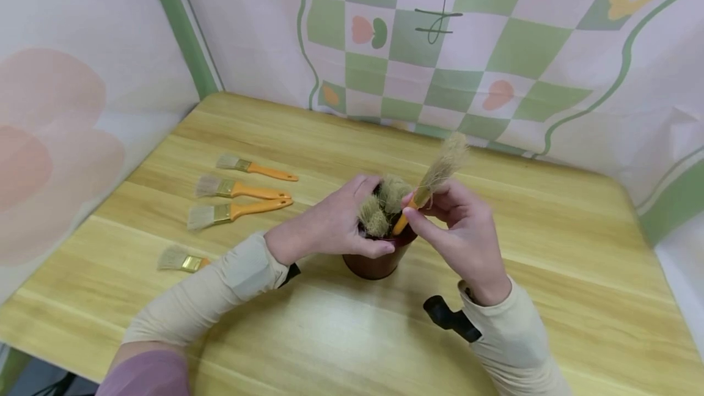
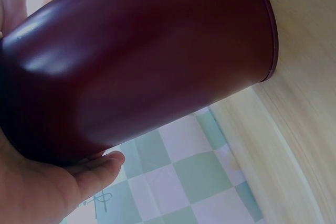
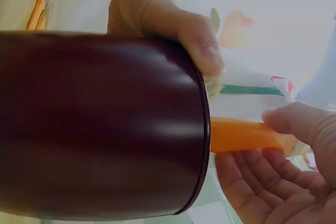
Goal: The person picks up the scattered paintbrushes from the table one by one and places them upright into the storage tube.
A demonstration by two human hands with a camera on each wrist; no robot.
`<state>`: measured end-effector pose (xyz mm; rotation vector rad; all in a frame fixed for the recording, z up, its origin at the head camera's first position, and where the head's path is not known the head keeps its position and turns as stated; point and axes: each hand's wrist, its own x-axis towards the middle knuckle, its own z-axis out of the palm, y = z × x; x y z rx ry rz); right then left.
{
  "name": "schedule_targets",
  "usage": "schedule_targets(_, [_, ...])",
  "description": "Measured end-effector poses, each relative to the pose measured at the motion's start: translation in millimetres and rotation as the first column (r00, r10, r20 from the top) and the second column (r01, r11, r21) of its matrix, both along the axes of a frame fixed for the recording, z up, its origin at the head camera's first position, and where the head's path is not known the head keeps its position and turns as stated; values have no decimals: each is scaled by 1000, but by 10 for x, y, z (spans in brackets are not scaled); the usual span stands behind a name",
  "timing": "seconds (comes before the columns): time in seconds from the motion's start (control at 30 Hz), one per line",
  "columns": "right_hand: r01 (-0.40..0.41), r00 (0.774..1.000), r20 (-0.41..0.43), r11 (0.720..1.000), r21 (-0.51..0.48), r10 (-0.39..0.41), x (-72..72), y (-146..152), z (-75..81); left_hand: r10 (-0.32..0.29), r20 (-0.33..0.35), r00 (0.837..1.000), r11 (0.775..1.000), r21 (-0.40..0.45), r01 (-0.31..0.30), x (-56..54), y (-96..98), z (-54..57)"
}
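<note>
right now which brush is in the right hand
The tilted brush whose orange handle points down at the pot; four others lie flat, bristle clumps sit lower.

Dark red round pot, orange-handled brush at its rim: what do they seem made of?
Dark red round pot: perhaps plastic or faux leather, glossy, given its highlights. Orange-handled brush: handle possibly plastic or painted wood, smooth, evenly coloured; pale bristles natural or synthetic fibre, strands splaying.

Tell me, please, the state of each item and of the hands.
Pot: upright, bristle tufts showing inside.
Held brush: tilted, bristles up, handle end in the pot's mouth.
Left hand: gripping the pot.
Right hand: pinching the held brush.
Four other brushes: lying on the table, one partly hidden by a sleeve.
</note>
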<state>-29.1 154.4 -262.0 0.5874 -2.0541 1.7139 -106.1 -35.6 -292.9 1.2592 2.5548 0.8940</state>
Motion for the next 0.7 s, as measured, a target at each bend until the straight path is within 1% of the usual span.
schedule_targets(0.13, [52,998,34,997,65,-54,11,-9,-17,-4,2,1000,1000,1,4,4,11,-4])
schedule_targets(0.23, [92,994,53,990,110,-98,8,-15,-14,6,12,1000,1000,-9,-6,6,5,0])
schedule_targets(0.37, [136,983,107,980,146,-152,5,-12,-4,16,21,1000,999,-34,-15,9,-6,15])
schedule_targets(0.5, [186,960,167,959,215,-224,16,-3,6,15,14,1000,999,-38,-15,8,-5,9])
schedule_targets(0.6, [213,938,210,937,275,-275,26,14,26,12,5,1000,1000,-25,-12,3,-1,0])
schedule_targets(0.7, [228,915,255,922,314,-313,38,39,60,13,-1,1000,1000,-28,-13,3,-1,1])
